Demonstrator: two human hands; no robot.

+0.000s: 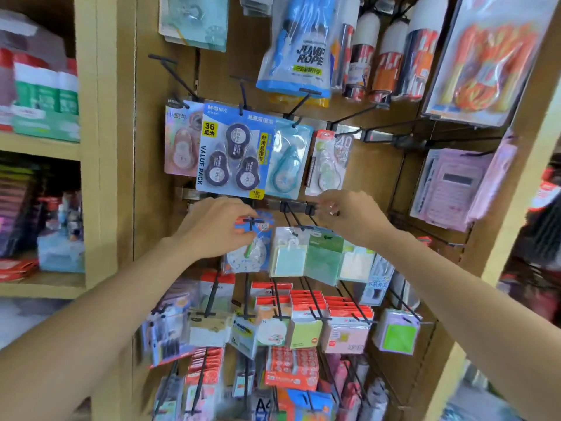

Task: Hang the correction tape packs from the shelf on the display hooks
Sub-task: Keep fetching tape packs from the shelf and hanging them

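Blue three-piece correction tape value pack (233,153): hung on upper row, far wall | left hand (212,226): pinched blue-carded clear blister pack (253,247) at black wire hook (253,221), likely seating its hole | right hand (349,214): curled by neighbouring hook (310,208); grasp unclear.

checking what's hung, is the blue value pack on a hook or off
On: the blue value pack hangs from a black hook through its top edge.
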